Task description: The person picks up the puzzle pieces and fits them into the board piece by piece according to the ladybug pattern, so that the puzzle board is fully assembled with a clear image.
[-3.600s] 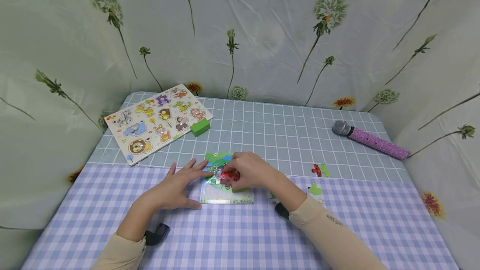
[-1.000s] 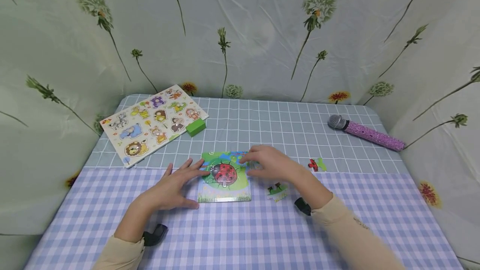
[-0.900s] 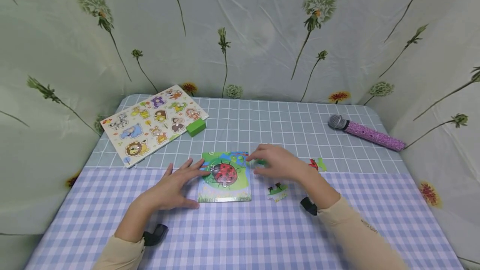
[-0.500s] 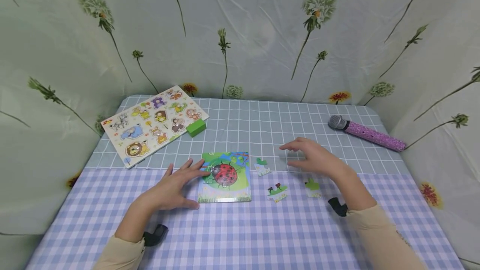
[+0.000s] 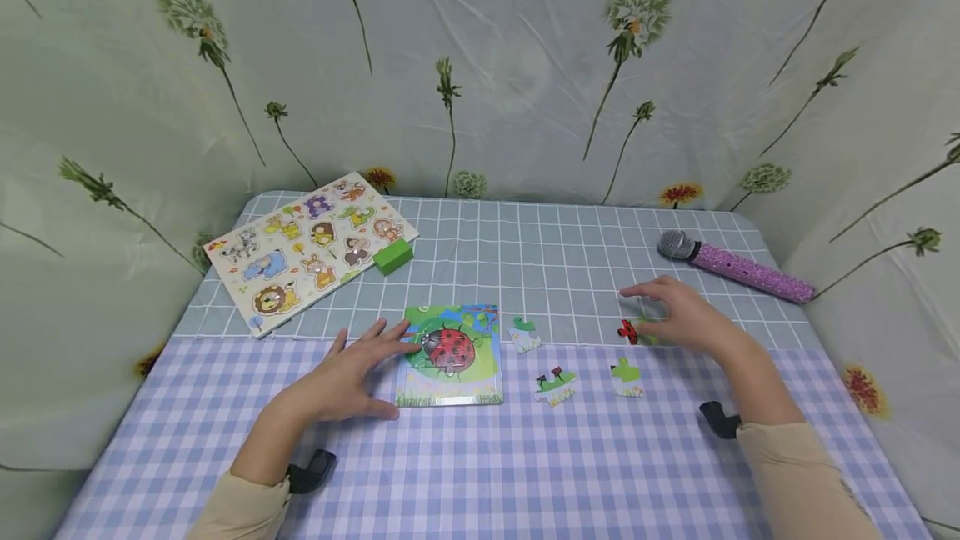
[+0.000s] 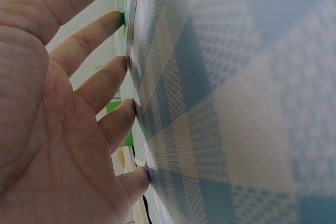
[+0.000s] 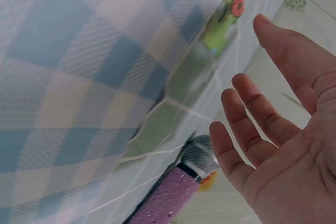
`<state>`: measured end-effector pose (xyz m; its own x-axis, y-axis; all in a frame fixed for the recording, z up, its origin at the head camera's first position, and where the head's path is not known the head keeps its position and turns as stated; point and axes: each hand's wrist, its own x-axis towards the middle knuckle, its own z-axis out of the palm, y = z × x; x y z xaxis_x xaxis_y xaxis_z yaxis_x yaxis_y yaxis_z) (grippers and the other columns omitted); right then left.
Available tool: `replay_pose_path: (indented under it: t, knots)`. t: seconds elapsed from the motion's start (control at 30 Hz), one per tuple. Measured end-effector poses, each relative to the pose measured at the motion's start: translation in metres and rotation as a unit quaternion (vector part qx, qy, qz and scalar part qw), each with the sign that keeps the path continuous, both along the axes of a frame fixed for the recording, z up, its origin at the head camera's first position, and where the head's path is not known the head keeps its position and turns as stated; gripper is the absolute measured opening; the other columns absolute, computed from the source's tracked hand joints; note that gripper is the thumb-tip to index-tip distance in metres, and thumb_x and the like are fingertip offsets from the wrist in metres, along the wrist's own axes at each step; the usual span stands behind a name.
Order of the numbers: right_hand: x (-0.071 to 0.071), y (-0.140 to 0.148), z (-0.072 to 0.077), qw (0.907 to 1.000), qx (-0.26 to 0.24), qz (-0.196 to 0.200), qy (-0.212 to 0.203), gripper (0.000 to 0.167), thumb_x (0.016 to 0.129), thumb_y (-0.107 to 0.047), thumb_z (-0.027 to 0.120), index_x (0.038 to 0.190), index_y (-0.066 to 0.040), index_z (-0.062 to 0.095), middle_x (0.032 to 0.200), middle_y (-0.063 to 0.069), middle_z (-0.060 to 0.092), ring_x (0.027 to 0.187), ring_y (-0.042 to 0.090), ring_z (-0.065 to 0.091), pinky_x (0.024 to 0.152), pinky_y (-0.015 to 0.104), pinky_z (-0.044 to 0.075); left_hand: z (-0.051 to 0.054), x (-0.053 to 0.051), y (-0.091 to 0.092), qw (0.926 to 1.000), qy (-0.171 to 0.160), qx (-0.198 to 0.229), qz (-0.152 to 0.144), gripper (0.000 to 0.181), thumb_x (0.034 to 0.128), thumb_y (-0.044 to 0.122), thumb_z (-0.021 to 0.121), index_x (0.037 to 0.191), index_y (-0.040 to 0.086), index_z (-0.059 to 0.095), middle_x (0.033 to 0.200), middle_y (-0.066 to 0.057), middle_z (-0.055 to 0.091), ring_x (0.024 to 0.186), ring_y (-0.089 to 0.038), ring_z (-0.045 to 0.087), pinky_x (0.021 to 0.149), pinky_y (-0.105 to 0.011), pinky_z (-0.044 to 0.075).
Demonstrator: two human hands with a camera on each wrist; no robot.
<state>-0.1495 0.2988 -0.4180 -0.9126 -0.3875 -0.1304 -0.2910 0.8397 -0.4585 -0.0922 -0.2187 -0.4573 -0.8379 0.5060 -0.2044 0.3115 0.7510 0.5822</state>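
Observation:
The ladybug jigsaw puzzle [image 5: 450,390] lies flat on the cloth, its red ladybug put together and a pale strip bare along its lower part. My left hand [image 5: 348,377] is spread at the puzzle's left side, its index fingertip on the picture; the left wrist view shows that palm [image 6: 63,129] with straight, parted fingers. Over a red and green puzzle piece [image 5: 628,332] hovers my right hand [image 5: 690,322], thumb and fingers apart, partly covering it. In the right wrist view this piece [image 7: 223,27] sits apart from the fingertips [image 7: 262,22], and nothing is held.
Three other puzzle pieces lie right of the puzzle: one beside it [image 5: 525,335], one lower down [image 5: 555,387] and one farther right [image 5: 626,377]. An animal peg board [image 5: 307,252] and a green block [image 5: 393,257] are back left. A purple glittery microphone [image 5: 738,265] lies back right.
My right hand went from gripping at the ladybug to the right, over the red and green piece. One green and white piece now lies beside the puzzle. The left hand stays in place.

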Motion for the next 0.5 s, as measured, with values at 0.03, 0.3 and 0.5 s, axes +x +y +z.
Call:
replay_pose_path:
  t: [0.03, 0.3, 0.5]
  knots:
    - [-0.001, 0.002, -0.001, 1.0000, 0.004, -0.003, -0.002, 0.058, 0.090, -0.015, 0.085, 0.144, -0.006, 0.066, 0.140, 0.032, 0.062, 0.128, 0.052, 0.059, 0.108, 0.071, 0.048, 0.000, 0.000, 0.000, 1.0000, 0.001, 0.001, 0.000, 0.089, 0.0742, 0.036, 0.098, 0.153, 0.034, 0.058, 0.179, -0.004, 0.029, 0.166, -0.049, 0.017, 0.120, -0.087, -0.004]
    - [-0.002, 0.009, -0.005, 0.9995, 0.002, -0.012, -0.030, 0.062, 0.084, -0.015, 0.090, 0.142, -0.008, 0.068, 0.131, 0.027, 0.065, 0.115, 0.042, 0.063, 0.101, 0.065, 0.052, 0.000, 0.002, -0.001, 1.0000, 0.000, 0.005, 0.004, 0.088, 0.0745, 0.035, 0.098, 0.153, 0.033, 0.059, 0.179, -0.004, 0.029, 0.166, -0.048, 0.016, 0.121, -0.086, -0.005]
    - [-0.002, 0.016, -0.011, 0.9990, -0.010, -0.019, -0.038, 0.061, 0.083, -0.015, 0.091, 0.140, -0.008, 0.070, 0.121, 0.018, 0.067, 0.105, 0.028, 0.059, 0.093, 0.048, 0.050, 0.000, 0.001, -0.001, 1.0000, -0.003, 0.008, 0.003, 0.088, 0.0747, 0.034, 0.098, 0.153, 0.032, 0.059, 0.179, -0.005, 0.029, 0.166, -0.049, 0.016, 0.121, -0.086, -0.005]
